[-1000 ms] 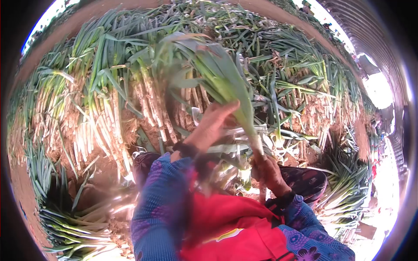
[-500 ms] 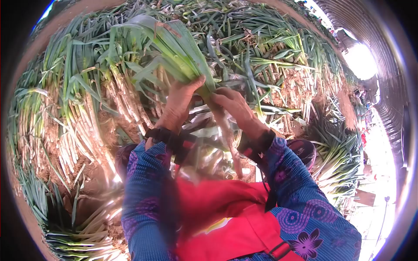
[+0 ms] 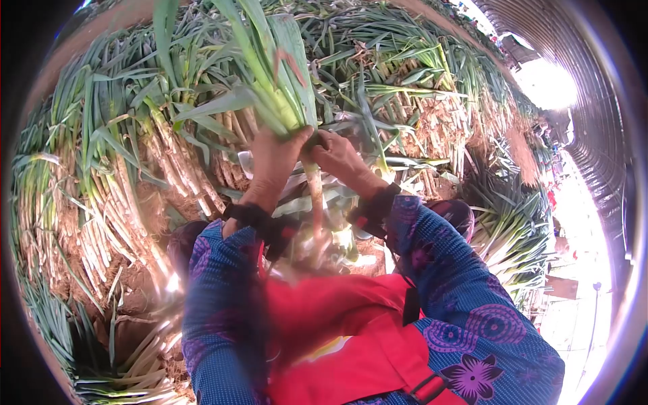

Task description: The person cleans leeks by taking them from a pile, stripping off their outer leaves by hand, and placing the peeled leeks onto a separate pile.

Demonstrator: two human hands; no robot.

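A leek [image 3: 280, 101] with broad green leaves stands nearly upright in front of me, its pale stalk hanging down between my forearms. My left hand [image 3: 275, 158] is wrapped round it where the leaves fan out. Against the right side of the same leek, just below the leaf base, my right hand [image 3: 337, 156] pinches with thumb and fingers. Both hands are close together, almost touching. The lower end of the stalk is blurred above the red apron [image 3: 351, 337].
Bundled leeks [image 3: 101, 182] lie in rows at the left, with more leeks [image 3: 432, 115] behind at the right. Further piles lie at the lower left [image 3: 128, 371] and right [image 3: 520, 236]. Pale leaf scraps [image 3: 337, 246] are on the ground between my knees. A corrugated sheet [image 3: 580, 67] curves at the far right.
My right hand has moved from the lower stalk up to the leaf base, beside my left hand. The leek has swung more upright, and both hands have shifted left in view.
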